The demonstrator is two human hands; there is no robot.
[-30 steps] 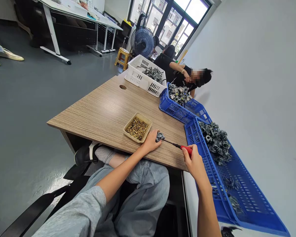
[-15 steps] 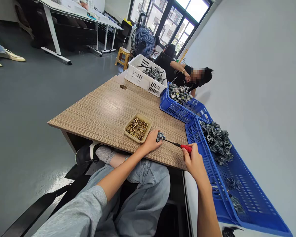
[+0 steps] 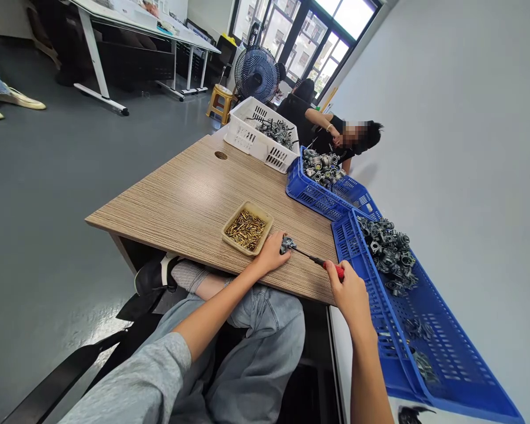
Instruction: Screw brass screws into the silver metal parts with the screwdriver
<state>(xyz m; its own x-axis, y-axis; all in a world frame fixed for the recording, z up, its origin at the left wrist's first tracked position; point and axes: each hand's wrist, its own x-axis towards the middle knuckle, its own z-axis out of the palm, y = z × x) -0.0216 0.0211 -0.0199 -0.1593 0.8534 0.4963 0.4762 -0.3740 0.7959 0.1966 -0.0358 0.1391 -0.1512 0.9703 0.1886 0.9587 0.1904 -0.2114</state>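
Observation:
My left hand (image 3: 270,253) pins a small grey metal part (image 3: 287,243) against the wooden table (image 3: 189,194), fingers closed round it. My right hand (image 3: 348,290) is wrapped round the red handle of a screwdriver (image 3: 324,264), whose thin black shaft reaches left into the part. A tan tray of brass screws (image 3: 246,228) sits just left of my left hand.
A long blue crate (image 3: 406,330) with several grey metal parts lies at my right. A second blue crate (image 3: 315,191) and a white basket (image 3: 258,138) of parts stand farther back. A person sits at the far end. A fan and a yellow stool stand behind.
My right hand has closed further over the red handle, hiding more of it. The part and my left hand stay in place.

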